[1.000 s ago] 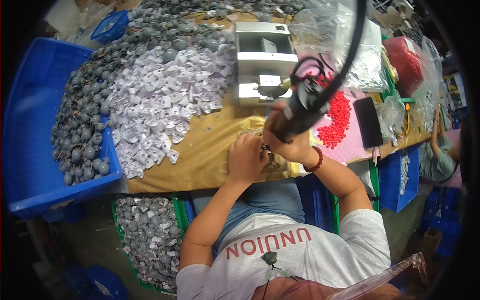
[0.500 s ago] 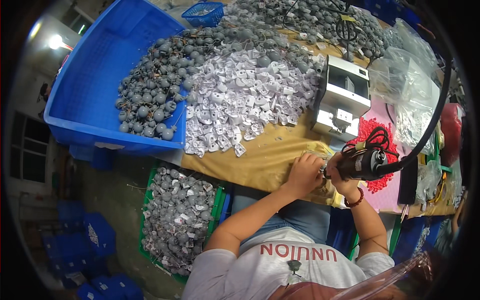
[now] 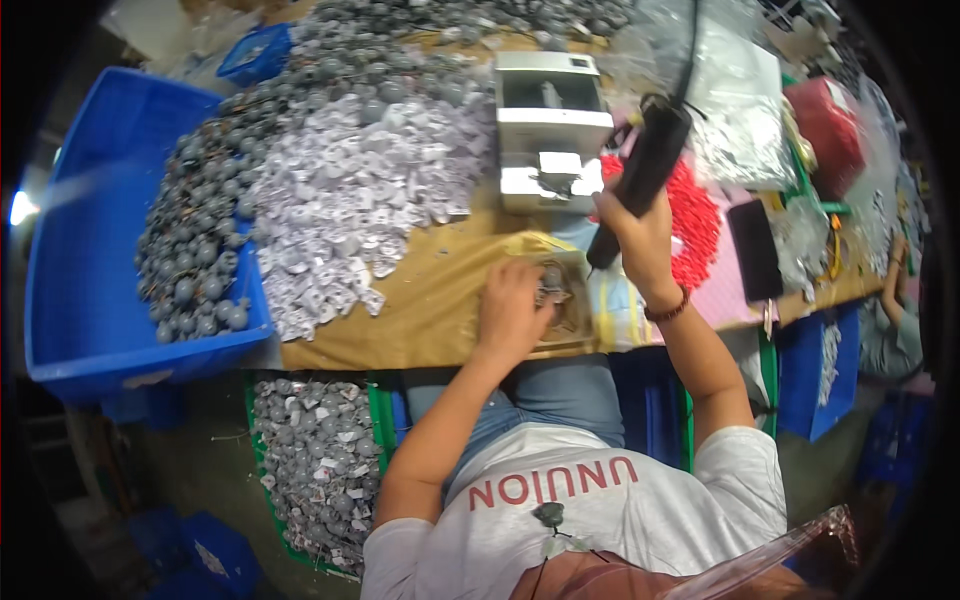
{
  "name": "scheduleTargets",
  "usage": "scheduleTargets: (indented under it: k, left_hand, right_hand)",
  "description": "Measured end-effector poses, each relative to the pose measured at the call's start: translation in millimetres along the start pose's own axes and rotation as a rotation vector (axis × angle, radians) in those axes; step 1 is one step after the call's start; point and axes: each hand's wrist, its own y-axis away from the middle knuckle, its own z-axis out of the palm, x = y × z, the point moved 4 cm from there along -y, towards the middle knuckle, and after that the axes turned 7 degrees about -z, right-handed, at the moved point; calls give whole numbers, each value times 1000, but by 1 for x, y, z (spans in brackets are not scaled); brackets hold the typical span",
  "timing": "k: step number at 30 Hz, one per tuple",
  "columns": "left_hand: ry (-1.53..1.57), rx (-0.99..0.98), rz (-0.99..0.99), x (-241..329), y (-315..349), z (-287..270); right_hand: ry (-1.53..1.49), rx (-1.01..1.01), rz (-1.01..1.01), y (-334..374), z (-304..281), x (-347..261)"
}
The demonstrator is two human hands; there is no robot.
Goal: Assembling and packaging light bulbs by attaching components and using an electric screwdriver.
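My right hand [image 3: 640,240] is closed round a black electric screwdriver [image 3: 655,150], which I hold tilted, its lower end towards the table. A cable runs up from its top. My left hand [image 3: 510,312] rests at the table's near edge, fingers curled on a small grey rounded part [image 3: 551,279]. That part sits on a brownish work spot beside yellow tape; its details are blurred. The screwdriver's tip is apart from the part, up and to its right. Behind them stands a white and silver boxy device [image 3: 552,135].
White plastic pieces [image 3: 350,200] are heaped left of the device, with grey ball-shaped parts [image 3: 195,230] beside them in a blue bin [image 3: 75,250]. Red small pieces [image 3: 695,230] lie right. A green-rimmed crate [image 3: 383,430] holds more grey parts below. Another person's arm [image 3: 893,285] shows far right.
My right hand has lifted the screwdriver up and away from the left hand and tilted it more upright. My left hand stays by the work spot. The whole view has shifted.
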Motion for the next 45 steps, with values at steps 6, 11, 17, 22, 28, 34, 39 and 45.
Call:
scheduleTargets:
  k: [6,11,17,22,28,34,39,45]
  left_hand:
    - [27,10,51,3,8,2]
    - [21,13,45,4,8,1]
    - [30,15,47,5,6,6]
    - [71,33,59,3,6,2]
    - [256,114,-146,-12,44,-54]
    - [0,291,-663,-66,193,-246]
    - [-618,336,-941,-49,322,-375]
    - [-958,469,-881,-52,317,-394]
  right_hand:
    - [441,73,-405,29,-33,15]
    - [370,-378,-152,74,-6,49]
    - [359,-166,-59,73,11,75]
    - [311,-135,42,60,21,73]
    - [390,-462,4,41,-29,65]
    - [767,-399,-204,-27,-157,125]
    - [1237,-572,-388,-26,-184,136]
    - [1330,-629,-422,-24,-181,145]
